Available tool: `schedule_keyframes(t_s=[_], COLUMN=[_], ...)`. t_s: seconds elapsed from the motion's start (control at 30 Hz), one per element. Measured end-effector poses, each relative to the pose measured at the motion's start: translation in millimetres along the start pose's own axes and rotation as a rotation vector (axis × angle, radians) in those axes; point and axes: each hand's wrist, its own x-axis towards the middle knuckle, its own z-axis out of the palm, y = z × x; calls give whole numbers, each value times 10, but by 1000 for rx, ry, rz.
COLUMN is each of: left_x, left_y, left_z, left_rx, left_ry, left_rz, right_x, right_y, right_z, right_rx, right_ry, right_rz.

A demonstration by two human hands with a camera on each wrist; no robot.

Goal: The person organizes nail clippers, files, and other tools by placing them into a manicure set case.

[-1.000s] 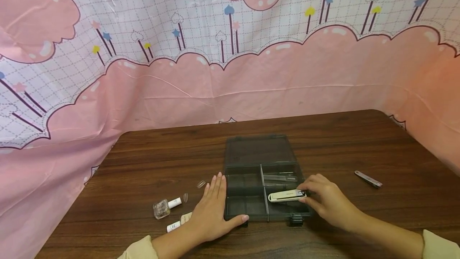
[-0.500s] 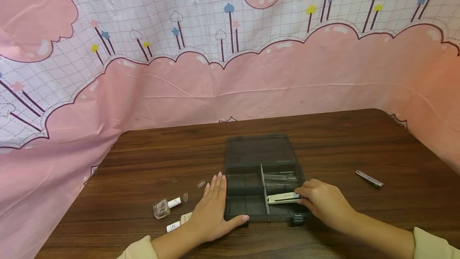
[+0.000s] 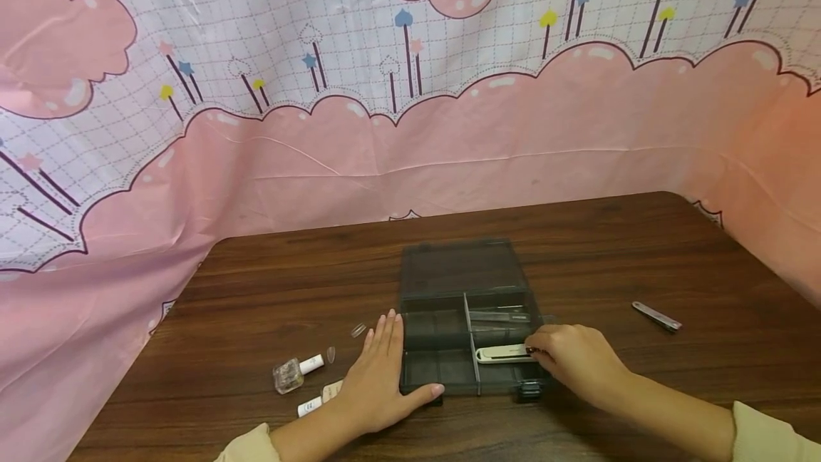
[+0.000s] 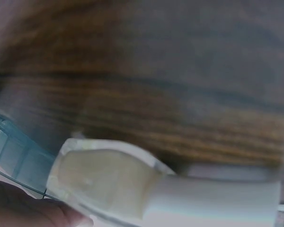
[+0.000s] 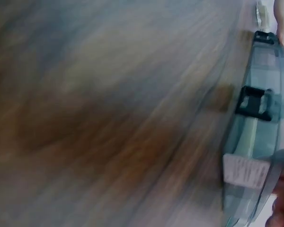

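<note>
A dark translucent divided box (image 3: 439, 366) lies with its lid (image 3: 463, 266) folded back on the wooden table. My right hand (image 3: 577, 362) pinches the right end of a cream nail clipper (image 3: 502, 354) inside the front right compartment. Slim tools (image 3: 500, 317) lie in the compartment behind it. Along the box's left wall rests my left hand (image 3: 375, 380), fingers straight, thumb by the front edge. Partly behind the left wrist is a beige nail polish bottle (image 3: 331, 390), seen close up with its white cap (image 4: 213, 201) in the left wrist view.
A clear nail polish bottle (image 3: 288, 376) lies on its side at the left. Two clear nail tips, one nearer (image 3: 331, 354) and one farther (image 3: 358, 330), lie near the left fingers. A smaller nail clipper (image 3: 657, 316) lies on the table (image 3: 596, 262) right of the box.
My right hand has lowered the cream nail clipper into the front right compartment, and its fingers now cover more of the right end. The left hand stays put.
</note>
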Motion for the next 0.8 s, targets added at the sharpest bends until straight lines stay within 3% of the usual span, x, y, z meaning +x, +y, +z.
schedule_keyframes(t_s=[0.2,0.3,0.53,0.8], left_x=[4,4,4,4], left_y=[-13,-16,-10,-14], left_z=[18,21,-2,2], left_rx=[12,15,2,-1], left_ry=[6,8,4,-9], left_rz=[0,-1,-6,-7], right_x=[-51,-82,-204,-429], right_y=[142,223,434,659], right_z=[27,24,-16,-128], right_rx=[161,232,239,195], right_ry=[349,448,596,598], right_rz=[-126,-135,-56,111])
